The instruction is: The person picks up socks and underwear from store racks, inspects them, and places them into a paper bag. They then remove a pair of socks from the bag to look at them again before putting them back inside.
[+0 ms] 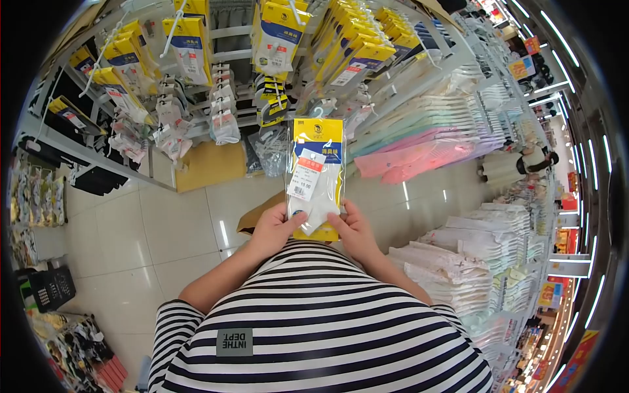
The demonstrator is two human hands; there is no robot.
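A clear-wrapped pack of socks [325, 206] with a yellow and blue card is held upright in front of my striped shirt. White sock fabric shows through the wrapper, and a price tag [304, 177] covers its left part. My left hand [274, 229] grips the lower left edge, thumb on the front. On the lower right edge, my right hand [356, 229] pinches the pack in the same way. The fingers behind it are hidden.
Ahead, a rack of hooks carries several similar yellow packs [278, 39]. Pastel garments [419, 141] hang to the right, with pale clothes [458, 255] nearer me. A brown cardboard piece [262, 213] lies on the tiled floor [157, 229]. Another person [524, 164] is far right.
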